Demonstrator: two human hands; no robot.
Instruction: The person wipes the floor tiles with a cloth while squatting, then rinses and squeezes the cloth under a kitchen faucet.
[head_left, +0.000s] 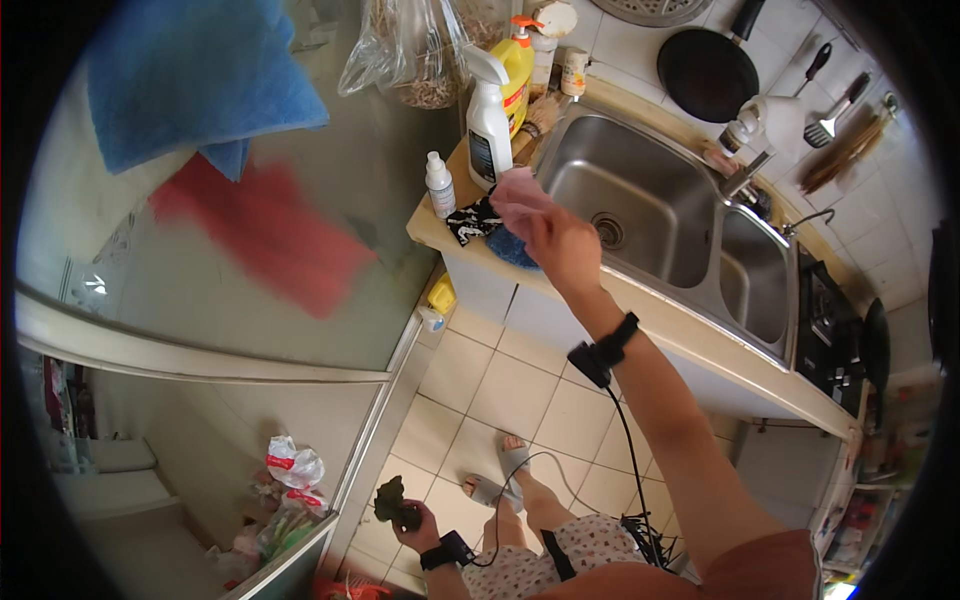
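My right hand (566, 241) reaches out over the near left corner of the double-bowl steel sink (637, 150), gripping a thin pink cloth (521, 196). Under and beside that cloth, on the counter, lie a black-and-white patterned cloth (472, 221) and a blue cloth or pad (512, 249). Low down near my side, my left hand (420, 529) has hold of a crumpled dark green cloth (391, 502). A white spray bottle (489, 127) and a small white bottle (440, 187) stand just beyond the pink cloth.
A blue towel (202, 75) and a red cloth (270, 236) appear at the glass sliding door (360, 300) on the left. A yellow pump bottle (516, 71) and a brush (541, 116) are behind the spray bottle. Cables (630, 450) run from my wrist straps. The gas stove (825, 322) is at right.
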